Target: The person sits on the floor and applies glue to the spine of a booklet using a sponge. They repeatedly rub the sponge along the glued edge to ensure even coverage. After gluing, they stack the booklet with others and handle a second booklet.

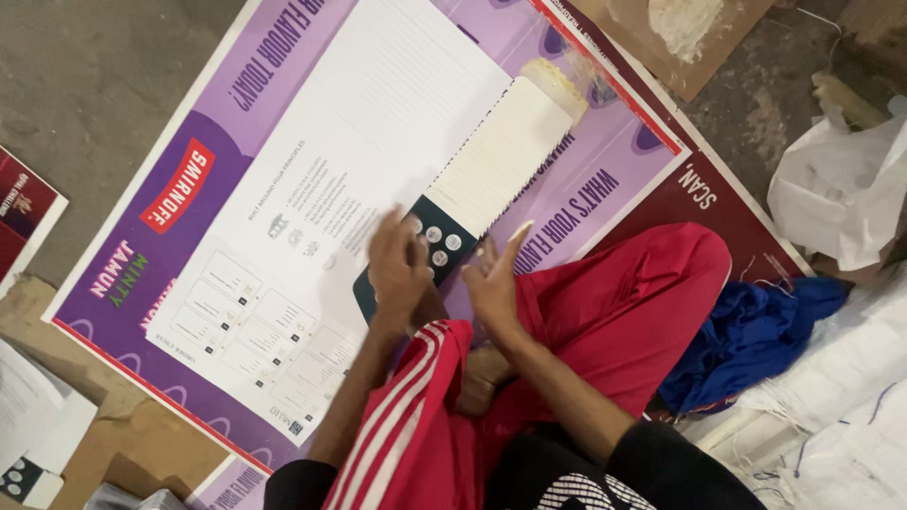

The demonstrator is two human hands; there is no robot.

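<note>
A thick book block [501, 156] with white page edges lies tilted across a large white printed sheet [359, 142]. Its near end has a dark cover [452, 227] with small round pale marks. My left hand [397, 264], blurred, lies palm down on that dark end. My right hand [496, 279] is just beside the book's near corner with fingers spread and one pointing upward; nothing shows in it. Both hands reach out over my crossed legs in red trousers [614, 302].
The sheet lies on a purple poster board [189, 189] on the floor. Brown cardboard with white paste [680, 28] is at the top right. A white plastic bag [841, 179], blue cloth [756, 331] and woven sacks [850, 397] crowd the right. Loose papers [38, 425] lie at bottom left.
</note>
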